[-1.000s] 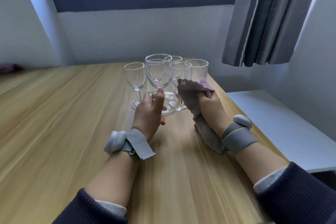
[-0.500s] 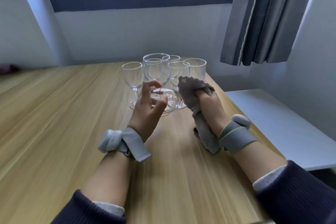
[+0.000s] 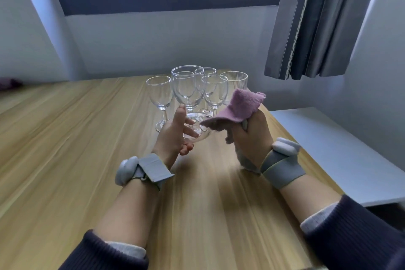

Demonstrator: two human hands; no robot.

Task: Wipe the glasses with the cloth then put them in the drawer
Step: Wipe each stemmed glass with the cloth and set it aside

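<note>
Wine glass (image 3: pixel 190 92) gripped low in left hand (image 3: pixel 175 136), I judge to steady it; right hand (image 3: pixel 252 136) beside it clutches purple cloth (image 3: pixel 238 106), poised for wiping.

Pinkish-purple on top, grey underneath: cloth (image 3: pixel 240 106) gripped in right hand (image 3: pixel 252 138). Clear, colourless: stemmed wine glasses (image 3: pixel 188 92) just beyond both hands. Clear with fine vertical ribbing: tumbler (image 3: pixel 235 79) behind the cloth. Light yellow-brown with long streaked grain: wooden table (image 3: pixel 54 149) beneath the hands. Pale grey, with a yellow-green edge on the right one: wrist straps (image 3: pixel 282 169). Dark navy, ribbed, over light grey cuffs: sleeves (image 3: pixel 359 232). White: surface (image 3: pixel 341 151) right of right hand. Grey with a pale patterned stripe: curtain (image 3: pixel 317 19).
</note>
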